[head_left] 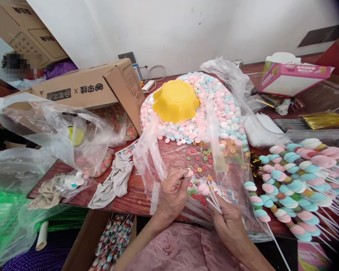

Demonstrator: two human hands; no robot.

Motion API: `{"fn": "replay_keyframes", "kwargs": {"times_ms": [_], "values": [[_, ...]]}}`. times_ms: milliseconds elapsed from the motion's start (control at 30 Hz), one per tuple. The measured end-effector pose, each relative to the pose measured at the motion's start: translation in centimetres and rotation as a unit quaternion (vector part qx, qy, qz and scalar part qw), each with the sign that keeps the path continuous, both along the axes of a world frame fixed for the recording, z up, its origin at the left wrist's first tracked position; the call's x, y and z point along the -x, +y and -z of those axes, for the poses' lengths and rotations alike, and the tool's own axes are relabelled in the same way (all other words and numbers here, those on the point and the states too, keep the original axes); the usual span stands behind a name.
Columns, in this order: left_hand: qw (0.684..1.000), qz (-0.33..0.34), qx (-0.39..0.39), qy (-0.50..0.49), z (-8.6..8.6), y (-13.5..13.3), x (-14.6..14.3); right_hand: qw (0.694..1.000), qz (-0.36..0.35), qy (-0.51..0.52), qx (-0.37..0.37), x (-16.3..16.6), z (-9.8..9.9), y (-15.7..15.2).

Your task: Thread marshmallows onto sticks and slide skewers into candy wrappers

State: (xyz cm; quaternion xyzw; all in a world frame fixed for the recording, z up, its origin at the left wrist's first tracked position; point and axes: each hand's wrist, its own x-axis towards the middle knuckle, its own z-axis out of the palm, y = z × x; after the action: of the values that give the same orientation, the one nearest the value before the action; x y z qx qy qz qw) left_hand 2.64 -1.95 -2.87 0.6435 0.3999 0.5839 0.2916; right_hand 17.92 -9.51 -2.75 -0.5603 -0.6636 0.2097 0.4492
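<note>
At the near table edge, right hand (228, 222): closed around a small bundle of white sticks (214, 198); tips are pointed up and to the left, and a pink candy (203, 188) is seated on one tip.
Left hand (172, 194): thumb and forefinger are pinched narrowly on a small pink piece (189, 173), held just beside the stick tips, not yet touching them.
Position of work: both hands are held over the front of a clear plastic sheet (158, 158), spread on the wooden table (130, 195).
On the sheet: loose coloured ring sweets (199, 160) are scattered just beyond the fingers; behind them a heap of pastel candies (223, 113) is piled, with a yellow bowl (175, 99) upside down on top.
Right of the hands: finished skewers (293, 188) are laid in a row, sticks toward the table edge.
Left of the hands: a grey cloth (115, 182) is draped on the table; a cardboard box (101, 84) lies on its side behind it.
Step in hand (judged): threading a piece onto a stick.
Method note: one stick is best singled out from the bundle and steadied. The piece should be met at its centre and pushed straight along the stick, so that it is not split or skewed. The pinch should be kept light, as the candy looks soft.
Risk: the neighbouring tips may catch the fingers.
</note>
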Motion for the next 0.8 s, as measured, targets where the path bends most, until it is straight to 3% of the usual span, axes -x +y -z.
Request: {"fn": "replay_keyframes", "kwargs": {"times_ms": [133, 233, 333, 500, 667, 800], "values": [[0.989, 0.047, 0.125, -0.064, -1.4, -0.1, 0.6, 0.999, -0.01, -0.042, 0.015, -0.6, 0.2, 0.1], [0.975, 0.119, 0.185, -0.015, -2.8, 0.7, 1.7, 0.995, 0.007, -0.1, -0.004, -1.1, 0.7, -0.2], [0.969, 0.159, 0.181, 0.059, -3.0, 1.5, 2.4, 0.99, 0.013, -0.137, -0.024, -1.3, 1.1, -0.6], [0.977, 0.114, 0.168, 0.068, -1.4, 0.2, 1.2, 0.987, 0.005, -0.15, -0.05, -1.1, 1.0, -0.9], [0.967, 0.047, 0.237, -0.082, -0.8, -2.3, -1.1, 0.991, 0.003, -0.12, -0.064, -0.4, 0.5, -0.9], [0.955, 0.068, 0.255, -0.137, -0.3, -3.0, -1.9, 0.996, -0.006, -0.078, -0.05, -0.2, 0.6, -0.9]]}}
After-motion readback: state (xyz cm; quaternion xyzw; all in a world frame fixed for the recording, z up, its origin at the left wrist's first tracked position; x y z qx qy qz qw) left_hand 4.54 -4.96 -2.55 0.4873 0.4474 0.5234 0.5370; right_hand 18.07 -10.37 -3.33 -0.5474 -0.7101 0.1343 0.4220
